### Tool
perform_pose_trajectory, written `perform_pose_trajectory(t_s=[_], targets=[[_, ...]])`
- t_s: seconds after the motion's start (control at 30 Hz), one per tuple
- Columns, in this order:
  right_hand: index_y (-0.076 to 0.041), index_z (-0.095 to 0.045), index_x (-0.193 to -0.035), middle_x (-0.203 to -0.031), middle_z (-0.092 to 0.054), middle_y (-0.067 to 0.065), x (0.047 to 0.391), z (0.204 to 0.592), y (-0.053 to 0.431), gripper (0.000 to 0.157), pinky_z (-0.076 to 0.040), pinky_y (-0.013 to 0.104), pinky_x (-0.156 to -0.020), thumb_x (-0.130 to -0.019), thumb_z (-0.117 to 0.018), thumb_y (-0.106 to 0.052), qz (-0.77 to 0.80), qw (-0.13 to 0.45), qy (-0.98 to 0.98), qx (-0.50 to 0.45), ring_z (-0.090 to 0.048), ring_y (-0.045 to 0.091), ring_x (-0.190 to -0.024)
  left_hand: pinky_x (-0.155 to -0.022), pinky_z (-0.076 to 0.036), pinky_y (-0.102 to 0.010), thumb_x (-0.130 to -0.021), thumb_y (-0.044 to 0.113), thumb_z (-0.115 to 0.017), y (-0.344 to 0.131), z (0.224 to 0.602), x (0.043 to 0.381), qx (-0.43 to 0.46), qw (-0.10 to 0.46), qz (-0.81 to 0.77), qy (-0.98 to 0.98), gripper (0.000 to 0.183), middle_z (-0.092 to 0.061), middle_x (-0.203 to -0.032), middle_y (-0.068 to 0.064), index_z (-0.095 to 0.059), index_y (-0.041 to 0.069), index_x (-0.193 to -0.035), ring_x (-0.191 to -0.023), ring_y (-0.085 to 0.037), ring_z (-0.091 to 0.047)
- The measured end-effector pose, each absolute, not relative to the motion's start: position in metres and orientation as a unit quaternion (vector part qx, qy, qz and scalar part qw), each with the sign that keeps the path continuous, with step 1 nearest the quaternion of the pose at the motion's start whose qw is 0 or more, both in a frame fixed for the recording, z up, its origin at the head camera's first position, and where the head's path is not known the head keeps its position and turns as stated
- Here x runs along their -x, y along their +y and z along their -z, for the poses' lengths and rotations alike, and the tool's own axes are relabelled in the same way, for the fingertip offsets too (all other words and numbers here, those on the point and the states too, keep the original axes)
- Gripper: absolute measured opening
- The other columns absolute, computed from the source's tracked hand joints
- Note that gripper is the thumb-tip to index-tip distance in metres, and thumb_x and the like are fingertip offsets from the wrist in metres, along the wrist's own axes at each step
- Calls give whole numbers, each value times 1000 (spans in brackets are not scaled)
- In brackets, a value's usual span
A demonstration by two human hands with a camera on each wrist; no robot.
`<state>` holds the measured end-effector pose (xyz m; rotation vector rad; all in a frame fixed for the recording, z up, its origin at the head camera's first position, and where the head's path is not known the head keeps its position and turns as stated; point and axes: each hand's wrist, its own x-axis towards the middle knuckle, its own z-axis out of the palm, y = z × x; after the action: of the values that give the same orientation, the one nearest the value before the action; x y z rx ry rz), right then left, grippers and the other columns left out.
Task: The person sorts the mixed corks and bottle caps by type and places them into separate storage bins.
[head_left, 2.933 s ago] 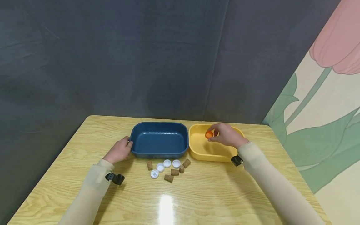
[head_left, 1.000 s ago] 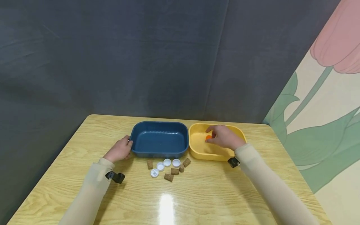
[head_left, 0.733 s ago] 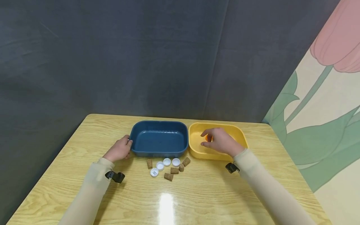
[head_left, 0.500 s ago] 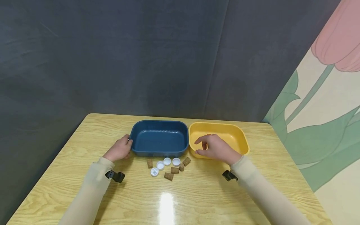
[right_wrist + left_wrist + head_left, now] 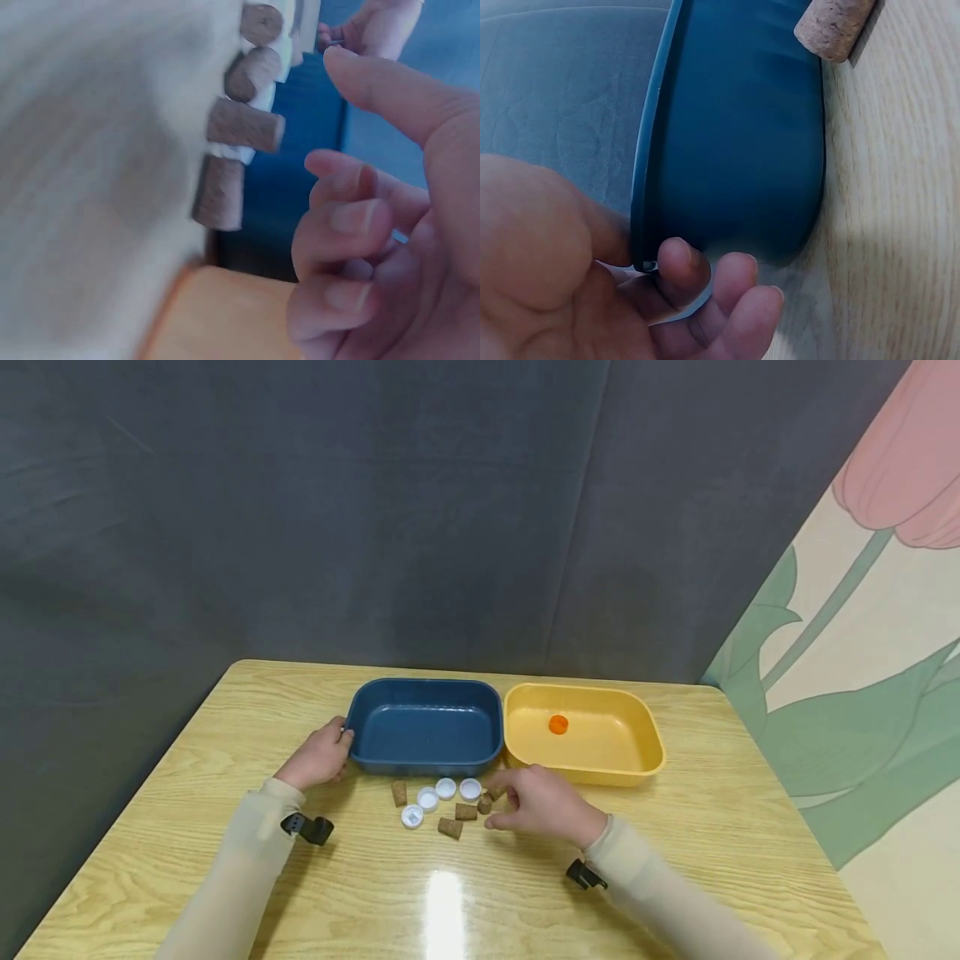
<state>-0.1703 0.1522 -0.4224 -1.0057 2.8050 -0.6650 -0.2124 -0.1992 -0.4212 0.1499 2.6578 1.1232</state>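
My left hand [image 5: 315,758] holds the left rim of a blue plastic bin [image 5: 424,769]. In the left wrist view its thumb is over the rim and its fingers curl against the outer wall. My right hand [image 5: 546,806] is above the table in front of a yellow bin [image 5: 592,776], thumb and fingers parted, nothing between them. Its fingertips overlap a cork [image 5: 497,792] and come close to an upright cork [image 5: 485,804]. Inside the yellow bin lies an orange bottle cap [image 5: 558,724].
White bottle caps [image 5: 427,799] and more corks [image 5: 450,828] are scattered on the wooden table [image 5: 337,893] before the blue bin. Both bins stand side by side near the table's back edge, by a dark curtain [image 5: 300,527]. A painted wall [image 5: 885,710] rises at the right.
The right hand has let go of the orange cap inside the yellow bin, then moved left and toward the person, over the corks. The left hand has stayed at the blue bin's rim.
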Motion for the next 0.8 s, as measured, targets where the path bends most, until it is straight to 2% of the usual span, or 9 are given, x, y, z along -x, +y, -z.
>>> perform_pose_trajectory(t_s=[0.17,0.33,0.63,0.8], targets=[[-12,-72,-111,-61,-50,-11,169,436,149,41,-36,21,-50,-78,-86,-30,235,39,915,325,-42,0,-52,-56,-46,-34,-110,14,-26,-199,422,213,-54,123,-384,913,36,-54,-70,-11,-37,-12,-133,-57,-20,-53],[-12,-72,-110,-61,-50,-10,170,443,147,36,-35,21,-49,-81,-85,-27,256,50,913,313,-41,0,-52,-55,-44,-33,-110,14,-25,-199,422,214,-55,122,-382,914,37,-53,-67,-9,-36,-11,-134,-55,-19,-51],[-17,-72,-98,-62,-49,-12,171,445,147,23,-37,21,-52,-81,-84,-27,253,43,916,308,-44,2,-56,-56,-44,-33,-110,14,-25,-199,422,215,-56,119,-372,919,39,-54,-67,-10,-35,-12,-136,-55,-20,-53],[-15,-74,-98,-61,-50,-12,170,447,147,23,-39,21,-52,-82,-84,-28,247,50,916,311,-44,1,-56,-56,-44,-33,-109,14,-25,-199,423,216,-54,119,-371,919,39,-54,-67,-10,-35,-13,-136,-55,-20,-53]])
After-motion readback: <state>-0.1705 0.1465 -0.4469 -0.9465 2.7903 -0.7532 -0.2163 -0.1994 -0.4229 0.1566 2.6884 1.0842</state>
